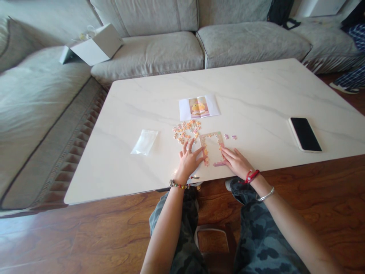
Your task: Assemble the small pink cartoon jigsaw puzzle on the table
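On marble table (256,87) before sofa (154,53), puzzle (211,134)

Can't read pieces (186,131) left of frame (212,149): too small. Can't tell print on sheet (199,107) beyond frame. Losing frame's near right corner under fingers (228,153), leg (349,78) far right at edge.

**Single view, head-worn camera.** The lens sits above the person's knees and faces forward and steeply down over the near edge of the white, marble-veined rectangular table (256,95). The left hand (188,161) and right hand (236,161) lie close to the lens, just below frame centre, with the forearms entering from the bottom edge. The grey fabric corner sofa (148,53) fills the far upper band. The wide lens bows the table's edges.
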### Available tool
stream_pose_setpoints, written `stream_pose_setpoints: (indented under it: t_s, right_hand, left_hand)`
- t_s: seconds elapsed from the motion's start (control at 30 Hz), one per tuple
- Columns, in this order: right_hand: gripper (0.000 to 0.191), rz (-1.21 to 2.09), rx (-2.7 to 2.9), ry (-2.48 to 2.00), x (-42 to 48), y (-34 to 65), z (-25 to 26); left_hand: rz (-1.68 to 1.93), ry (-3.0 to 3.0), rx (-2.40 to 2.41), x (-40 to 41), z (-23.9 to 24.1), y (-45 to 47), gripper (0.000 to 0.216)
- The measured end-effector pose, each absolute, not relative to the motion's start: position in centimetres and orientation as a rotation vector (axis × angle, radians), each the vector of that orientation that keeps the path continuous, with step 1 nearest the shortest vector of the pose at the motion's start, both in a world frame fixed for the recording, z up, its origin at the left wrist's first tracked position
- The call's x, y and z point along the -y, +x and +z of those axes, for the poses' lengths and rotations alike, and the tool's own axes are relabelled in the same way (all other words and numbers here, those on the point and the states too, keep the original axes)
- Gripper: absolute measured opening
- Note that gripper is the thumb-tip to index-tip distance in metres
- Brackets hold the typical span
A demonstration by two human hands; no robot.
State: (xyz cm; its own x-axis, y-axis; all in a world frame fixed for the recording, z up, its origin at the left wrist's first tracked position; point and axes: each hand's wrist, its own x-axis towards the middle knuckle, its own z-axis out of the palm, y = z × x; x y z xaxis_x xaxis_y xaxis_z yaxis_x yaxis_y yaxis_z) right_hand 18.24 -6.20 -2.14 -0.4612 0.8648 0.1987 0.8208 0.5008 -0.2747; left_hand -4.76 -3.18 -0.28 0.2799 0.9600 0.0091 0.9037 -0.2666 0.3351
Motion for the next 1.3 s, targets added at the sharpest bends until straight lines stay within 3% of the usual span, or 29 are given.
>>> stream_pose_setpoints:
  t_s: [0.83,1.07,1.3]
  right_hand:
    - [0.039,0.171,2.181,-1.452,4.9,19.6,-1.9]
    - [0.029,0.05,2.107,-1.575,0.1,22.7,-2.1]
    - [0.014,0.162,1.99,-1.645,-0.9,22.6,-3.6]
  left_hand:
    - [0.36,2.282,-1.723,3.0,0.2,-4.9,0.041]
    - [0.322,2.293,-1.698,3.0,-0.1,-4.9,0.045]
    - [0.322,2.285,-1.693,2.9,-0.5,-5.1,0.045]
